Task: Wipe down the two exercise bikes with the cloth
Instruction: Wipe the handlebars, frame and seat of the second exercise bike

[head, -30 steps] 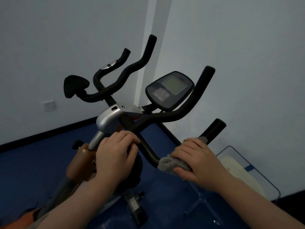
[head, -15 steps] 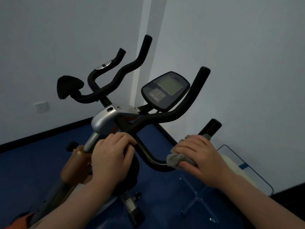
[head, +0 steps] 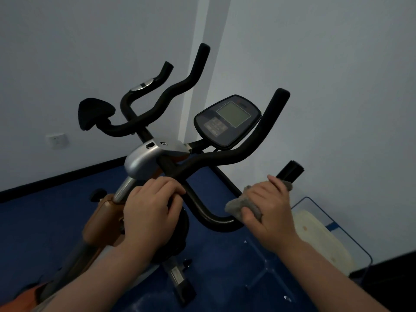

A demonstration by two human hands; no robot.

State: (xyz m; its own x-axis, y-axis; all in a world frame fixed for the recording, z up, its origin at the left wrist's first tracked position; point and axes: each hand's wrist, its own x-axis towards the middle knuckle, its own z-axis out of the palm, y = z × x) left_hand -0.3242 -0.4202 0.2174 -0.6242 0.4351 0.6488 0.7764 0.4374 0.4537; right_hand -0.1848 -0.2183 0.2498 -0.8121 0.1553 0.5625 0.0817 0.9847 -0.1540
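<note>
The cloth (head: 242, 204), gripped around the handlebar (head: 216, 219) by the right hand (head: 269, 210), has been slid toward two o'clock, nearing the bar's end; the left hand (head: 149, 212) grips the stem, so this bar is judged nearly wiped.

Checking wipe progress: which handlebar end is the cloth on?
The short low end at right; the right hand wraps the cloth just below it. The taller ends stand bare.

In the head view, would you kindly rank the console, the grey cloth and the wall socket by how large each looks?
Largest to smallest:
1. console
2. cloth, partly hidden by the right hand, so less sure
3. socket, though it is farther away
</note>
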